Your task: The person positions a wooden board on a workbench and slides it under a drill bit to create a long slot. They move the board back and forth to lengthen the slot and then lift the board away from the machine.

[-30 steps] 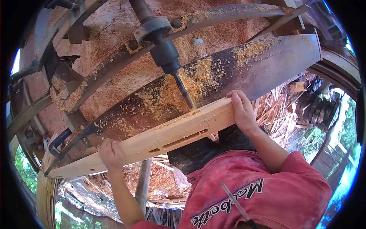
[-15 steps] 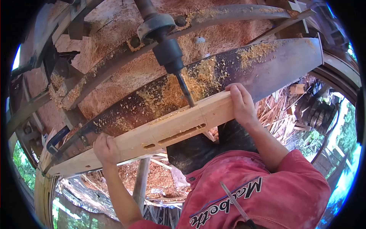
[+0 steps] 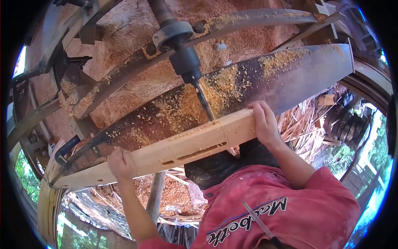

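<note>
A long pale wooden beam lies along the near edge of a dark metal table. Slots are cut in its front face. My left hand grips the beam toward its left end, fingers over the top edge. Near the right end, my right hand holds it the same way. Between the hands, a drill bit in a black chuck meets the beam's top edge; whether its tip is inside the wood is hard to tell.
Wood chips cover the table behind the beam. A curved metal rail runs behind the table. A blue clamp sits at the table's left end. Upright boards stand at the far left.
The view has shifted slightly, so table, beam and hands appear a little lower and to the right. Both hands keep their grip, and the bit remains at the beam's top edge.
</note>
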`<state>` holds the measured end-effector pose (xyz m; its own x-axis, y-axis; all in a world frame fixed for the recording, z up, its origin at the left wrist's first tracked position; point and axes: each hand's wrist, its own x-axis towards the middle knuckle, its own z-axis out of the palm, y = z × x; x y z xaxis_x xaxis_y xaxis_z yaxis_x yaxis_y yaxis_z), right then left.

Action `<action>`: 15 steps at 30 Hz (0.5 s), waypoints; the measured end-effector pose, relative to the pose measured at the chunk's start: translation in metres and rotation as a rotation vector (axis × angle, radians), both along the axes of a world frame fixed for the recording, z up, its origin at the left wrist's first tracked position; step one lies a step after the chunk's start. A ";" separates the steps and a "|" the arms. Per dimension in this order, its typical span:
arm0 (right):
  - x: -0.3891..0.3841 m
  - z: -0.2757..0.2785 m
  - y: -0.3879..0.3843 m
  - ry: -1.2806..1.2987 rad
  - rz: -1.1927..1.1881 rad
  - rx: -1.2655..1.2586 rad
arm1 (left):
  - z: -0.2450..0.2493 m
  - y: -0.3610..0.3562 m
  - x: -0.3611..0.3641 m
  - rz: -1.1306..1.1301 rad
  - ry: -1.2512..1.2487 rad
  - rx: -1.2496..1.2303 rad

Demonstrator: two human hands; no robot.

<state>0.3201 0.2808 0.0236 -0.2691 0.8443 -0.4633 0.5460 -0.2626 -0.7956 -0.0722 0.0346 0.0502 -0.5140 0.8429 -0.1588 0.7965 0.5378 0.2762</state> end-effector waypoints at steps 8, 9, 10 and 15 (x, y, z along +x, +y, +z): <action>-0.021 0.008 0.023 0.032 0.027 0.029 | 0.000 0.016 -0.008 0.156 -0.042 -0.040; -0.009 0.007 0.009 0.013 0.031 0.050 | -0.001 0.008 -0.006 0.155 -0.040 -0.040; -0.006 0.008 0.001 -0.004 0.038 0.072 | -0.001 0.003 -0.002 0.079 -0.008 -0.015; -0.028 0.007 0.028 0.021 0.090 0.060 | -0.002 0.017 -0.015 0.040 -0.043 0.044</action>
